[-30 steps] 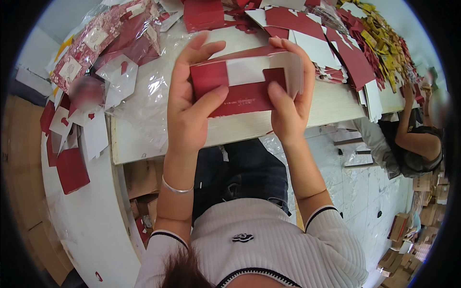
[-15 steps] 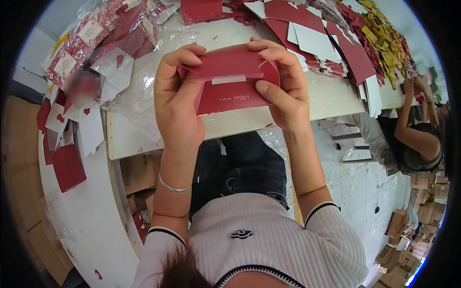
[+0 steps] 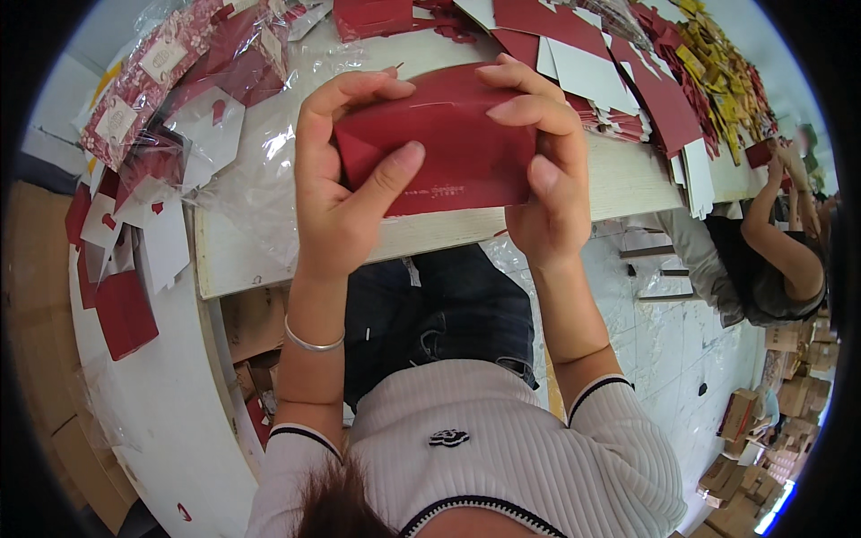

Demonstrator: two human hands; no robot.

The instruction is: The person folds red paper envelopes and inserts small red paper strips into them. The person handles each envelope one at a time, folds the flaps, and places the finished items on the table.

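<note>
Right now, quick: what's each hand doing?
Left hand: holding the red box by its left end.
Right hand: holding the same box by its right end.

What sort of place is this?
Probably a packaging workshop: flat red-and-white cardboard pieces lie piled on the pale wood-grained table, brown cardboard boxes stand at the right, and the left hand and right hand hold a folded red cardboard box.
</note>
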